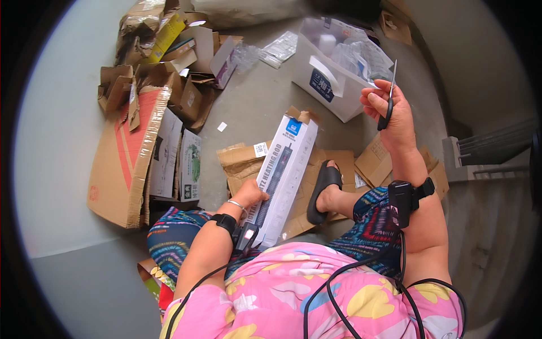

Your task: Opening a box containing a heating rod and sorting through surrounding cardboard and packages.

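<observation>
My left hand (250, 194) grips the lower left side of a long white heating rod carton (281, 178), its thumb on the printed front. The carton slants away from me, and the brown flaps (303, 114) at its far end stand apart. Raised at the right, my right hand (391, 110) holds a pair of scissors (390, 104) with black handles, the blades pointing up and away from me. Its fingers are near the rim of a white plastic bin (326, 80). Beneath the heating rod carton lies flattened brown cardboard (241, 163).
Upright folded cartons (127, 169) lean at the left, below a heap of torn boxes (186, 93). Clear plastic wrap (355, 53) fills the bin. My foot in a black slipper (324, 193) rests on the cardboard. Metal railings (495, 146) and steps (478, 237) lie to the right.
</observation>
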{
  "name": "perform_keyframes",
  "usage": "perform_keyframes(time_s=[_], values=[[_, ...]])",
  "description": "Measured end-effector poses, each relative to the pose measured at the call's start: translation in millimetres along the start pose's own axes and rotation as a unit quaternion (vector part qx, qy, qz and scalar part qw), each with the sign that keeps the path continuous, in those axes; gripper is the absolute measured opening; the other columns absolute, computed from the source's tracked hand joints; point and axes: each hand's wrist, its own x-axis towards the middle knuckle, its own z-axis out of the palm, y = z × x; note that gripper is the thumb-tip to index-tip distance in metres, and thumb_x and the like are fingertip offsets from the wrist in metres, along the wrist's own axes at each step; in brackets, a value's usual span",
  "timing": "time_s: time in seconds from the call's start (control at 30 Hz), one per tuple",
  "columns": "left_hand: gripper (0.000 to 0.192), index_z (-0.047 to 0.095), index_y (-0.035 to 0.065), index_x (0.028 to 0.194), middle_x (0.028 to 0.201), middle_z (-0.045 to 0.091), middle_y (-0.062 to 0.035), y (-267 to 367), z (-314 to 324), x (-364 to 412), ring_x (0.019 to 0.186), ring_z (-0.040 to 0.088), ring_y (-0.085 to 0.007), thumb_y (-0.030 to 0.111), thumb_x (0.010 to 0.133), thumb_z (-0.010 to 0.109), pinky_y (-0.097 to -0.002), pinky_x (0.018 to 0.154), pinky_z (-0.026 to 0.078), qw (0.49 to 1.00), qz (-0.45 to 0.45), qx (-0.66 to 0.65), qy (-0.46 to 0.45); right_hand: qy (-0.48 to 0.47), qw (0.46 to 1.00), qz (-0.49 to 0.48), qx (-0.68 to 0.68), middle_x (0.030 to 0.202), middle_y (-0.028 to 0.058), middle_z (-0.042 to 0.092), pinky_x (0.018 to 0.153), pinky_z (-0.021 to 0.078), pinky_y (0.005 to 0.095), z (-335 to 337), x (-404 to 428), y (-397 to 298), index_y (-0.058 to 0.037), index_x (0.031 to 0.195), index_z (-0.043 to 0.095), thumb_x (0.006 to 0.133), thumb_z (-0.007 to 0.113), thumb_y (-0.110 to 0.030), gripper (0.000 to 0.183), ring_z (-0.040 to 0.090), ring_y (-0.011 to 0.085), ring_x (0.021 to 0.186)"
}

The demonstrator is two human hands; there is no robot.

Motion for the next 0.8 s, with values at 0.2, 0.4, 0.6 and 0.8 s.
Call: perform_keyframes(time_s=[0.2, 0.4, 0.6, 0.8], values=[[0.044, 0.066, -0.0035, 0.095, 0.091, 0.066, -0.0242, -39.2, 35.3, 29.0, 0.087, 0.064, -0.0355, 0.017, 0.058, 0.077, -0.0366, 0.078, 0.051, 0.944, 0.022, 0.329, -0.018, 0.0, 1.0, -0.002, 0.022, 0.097, 0.0091, 0.064, 0.072, 0.0489, 0.0261, -20.8, -14.4, -10.4, -0.0024, 0.113, 0.05, 0.08, 0.069, -0.011, 0.039, 0.062, 0.0151, 0.084], [0.038, 0.062, -0.0043, 0.1, 0.099, 0.063, -0.0268, -42.7, 41.7, 27.3, 0.096, 0.062, -0.0383, 0.012, 0.066, 0.067, -0.0373, 0.085, 0.049, 0.956, -0.037, 0.286, 0.043, 0.022, 1.0, -0.005, 0.0, 0.097, 0.0091, 0.064, 0.074, 0.0494, 0.0278, -38.2, -25.8, -14.9, -0.0022, 0.113, 0.05, 0.08, 0.068, -0.01, 0.039, 0.062, 0.0161, 0.083], [0.033, 0.057, -0.0033, 0.1, 0.096, 0.062, -0.029, -28.3, 44.3, 20.5, 0.095, 0.061, -0.0402, 0.011, 0.071, 0.064, -0.0398, 0.084, 0.049, 0.949, -0.005, 0.277, 0.148, 0.061, 0.998, -0.011, 0.005, 0.096, 0.009, 0.063, 0.072, 0.05, 0.027, -43.6, -46.6, -19.2, -0.0024, 0.113, 0.05, 0.081, 0.067, -0.009, 0.037, 0.062, 0.0156, 0.081], [0.036, 0.051, -0.0026, 0.109, 0.102, 0.061, -0.0273, -13.2, 34.6, 6.5, 0.099, 0.06, -0.0385, 0.009, 0.075, 0.057, -0.0415, 0.086, 0.048, 0.937, 0.044, 0.331, 0.102, 0.045, 0.998, -0.031, -0.04, 0.094, 0.0091, 0.063, 0.069, 0.0503, 0.0264, -52.0, -89.3, -36.7, -0.0021, 0.112, 0.05, 0.081, 0.066, -0.006, 0.035, 0.061, 0.0147, 0.077]])
